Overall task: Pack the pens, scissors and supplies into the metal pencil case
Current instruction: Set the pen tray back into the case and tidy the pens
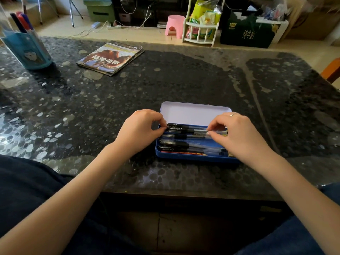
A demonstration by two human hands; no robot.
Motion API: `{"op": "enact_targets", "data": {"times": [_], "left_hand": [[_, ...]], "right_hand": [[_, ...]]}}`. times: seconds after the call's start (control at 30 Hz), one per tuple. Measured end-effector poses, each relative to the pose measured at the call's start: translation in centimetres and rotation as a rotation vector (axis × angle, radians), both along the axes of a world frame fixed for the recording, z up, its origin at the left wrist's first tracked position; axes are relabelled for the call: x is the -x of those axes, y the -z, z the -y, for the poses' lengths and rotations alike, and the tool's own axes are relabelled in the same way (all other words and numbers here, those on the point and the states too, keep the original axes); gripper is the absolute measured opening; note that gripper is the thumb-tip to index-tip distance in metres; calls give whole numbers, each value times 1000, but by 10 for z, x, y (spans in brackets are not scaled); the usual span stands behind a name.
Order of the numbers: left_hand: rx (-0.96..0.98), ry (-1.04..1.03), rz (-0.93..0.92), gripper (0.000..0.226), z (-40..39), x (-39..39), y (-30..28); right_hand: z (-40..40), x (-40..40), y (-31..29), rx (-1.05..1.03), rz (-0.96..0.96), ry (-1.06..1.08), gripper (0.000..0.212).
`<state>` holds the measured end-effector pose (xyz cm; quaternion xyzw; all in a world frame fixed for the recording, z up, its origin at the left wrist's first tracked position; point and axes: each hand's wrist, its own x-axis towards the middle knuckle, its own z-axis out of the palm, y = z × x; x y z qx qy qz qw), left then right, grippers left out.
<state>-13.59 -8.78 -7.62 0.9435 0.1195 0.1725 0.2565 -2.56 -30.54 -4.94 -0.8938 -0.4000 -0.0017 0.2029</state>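
I see the left hand (139,130) pinching the cap ends of the black pens (185,130) and the right hand (237,134) pinching their far ends. Between both grips, the pens lie across the open blue metal pencil case (193,157). Nearer me than the fingers, more pens and a red pencil (184,153) lie in the tray.

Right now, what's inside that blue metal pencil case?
Several black-capped pens lie lengthwise in the pencil case, with a red pencil along the near wall. The right hand hides the right end.
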Motion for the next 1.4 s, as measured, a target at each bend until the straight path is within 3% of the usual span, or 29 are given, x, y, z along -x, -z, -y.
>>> {"op": "enact_targets", "data": {"times": [0.87,1.13,1.4], "left_hand": [[-13,115,-34,3,-4,3,-8],[-30,119,-38,5,-3,2,-5],[-52,126,-66,3,-4,1,-5]], "right_hand": [[-17,1,11,-84,-162,-1,4],[-3,0,4,-13,-17,-12,2],[-5,6,1,96,77,-39,14]]}}
